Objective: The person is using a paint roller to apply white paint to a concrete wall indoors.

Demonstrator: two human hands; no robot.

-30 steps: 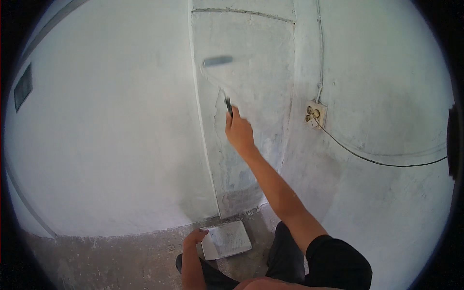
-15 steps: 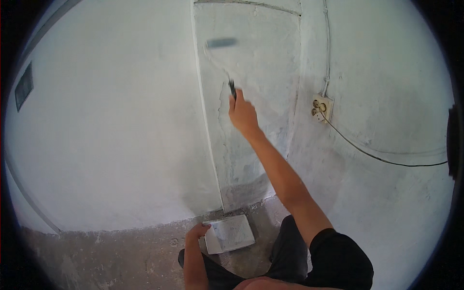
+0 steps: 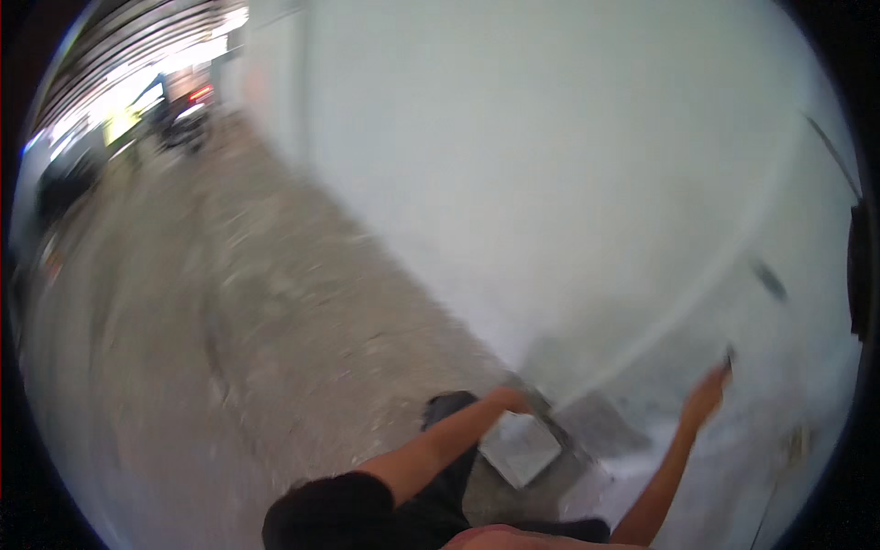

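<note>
My right hand (image 3: 706,400) is closed round the dark handle of a paint roller (image 3: 771,280), held up at the right against the pale wall. Motion smears the roller, so whether its sleeve touches the wall cannot be told. Low in the middle, my left hand (image 3: 510,401) grips the edge of a white paint tray (image 3: 521,451). The tray is held near my knees, close to the wall's foot. Most of the left hand's fingers are hidden or blurred.
A white painted wall (image 3: 513,165) fills the upper right, with a rough grey floor (image 3: 229,321) along its foot. The wall's grey lower patch (image 3: 600,426) lies beside the tray. At the far left are a blurred motorcycle (image 3: 186,128) and bright light. A socket (image 3: 797,446) sits at lower right.
My view has swung left, bringing the long floor into sight. The roller and tray now appear farther right in the picture. Both hands have kept their hold.
</note>
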